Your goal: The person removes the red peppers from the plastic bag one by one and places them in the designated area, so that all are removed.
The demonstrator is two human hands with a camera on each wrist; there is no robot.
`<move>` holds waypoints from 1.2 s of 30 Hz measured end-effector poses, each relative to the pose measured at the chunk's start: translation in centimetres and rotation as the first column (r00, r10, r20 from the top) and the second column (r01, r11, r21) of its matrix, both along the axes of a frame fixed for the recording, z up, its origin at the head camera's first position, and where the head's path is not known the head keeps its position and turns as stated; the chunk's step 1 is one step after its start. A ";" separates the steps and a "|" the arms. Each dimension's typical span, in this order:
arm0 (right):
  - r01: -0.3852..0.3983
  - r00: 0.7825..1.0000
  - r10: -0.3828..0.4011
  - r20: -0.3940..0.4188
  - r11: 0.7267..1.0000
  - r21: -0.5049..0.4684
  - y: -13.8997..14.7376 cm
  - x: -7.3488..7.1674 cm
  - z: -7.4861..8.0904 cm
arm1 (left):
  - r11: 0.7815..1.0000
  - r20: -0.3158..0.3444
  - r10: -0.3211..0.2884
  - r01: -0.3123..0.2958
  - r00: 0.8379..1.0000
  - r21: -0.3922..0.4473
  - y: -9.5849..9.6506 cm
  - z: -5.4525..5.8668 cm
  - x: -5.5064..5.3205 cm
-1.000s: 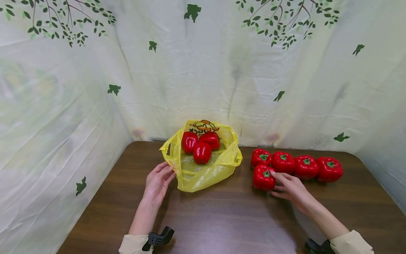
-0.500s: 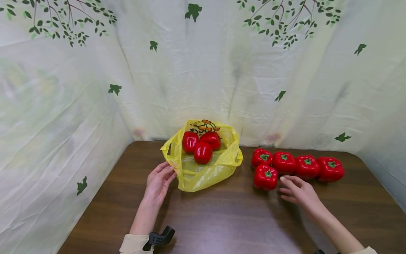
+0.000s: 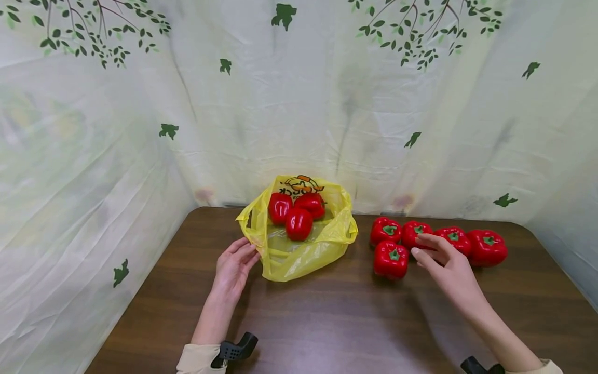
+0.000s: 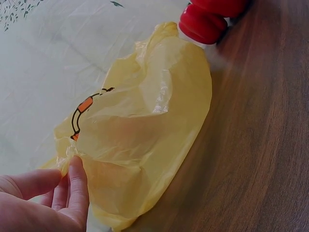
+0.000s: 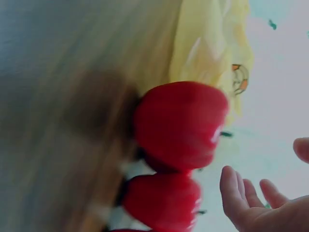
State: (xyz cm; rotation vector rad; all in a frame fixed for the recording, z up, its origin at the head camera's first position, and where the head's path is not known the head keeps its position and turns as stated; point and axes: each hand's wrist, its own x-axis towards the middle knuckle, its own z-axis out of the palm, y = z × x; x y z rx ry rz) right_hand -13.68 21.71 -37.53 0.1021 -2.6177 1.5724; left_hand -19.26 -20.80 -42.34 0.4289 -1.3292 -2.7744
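Observation:
My left hand [image 3: 233, 267] pinches the left edge of a yellow plastic bag [image 3: 303, 262]; thumb and fingertips close on the film in the left wrist view. Inside the bag's mouth lie red bell peppers [image 3: 299, 224], 3 of them. To the right, a front bell pepper [image 3: 390, 259] stands on the table with its green stem up. My right hand [image 3: 450, 265] hovers just right of it, fingers apart and holding nothing. In the right wrist view the fingers [image 5: 234, 191] are beside the bell pepper [image 5: 178, 125], not touching it.
Several more red bell peppers [image 3: 487, 248] stand in a row along the back right of the brown wooden table [image 3: 327, 322]. Behind it hangs a pale curtain [image 3: 299, 104] with leaf prints. A black wrist camera [image 3: 238, 347] sits on my left wrist.
My right hand has let go of the front bell pepper, drawn back to the right, then risen toward the row behind. The left hand keeps its hold on the bag.

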 end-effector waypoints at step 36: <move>-0.241 0.969 0.244 -0.030 0.967 0.084 -17.9 -11.0 0.5 | 0.992 -0.061 0.083 -0.077 0.995 0.095 0.1 1.0 0.1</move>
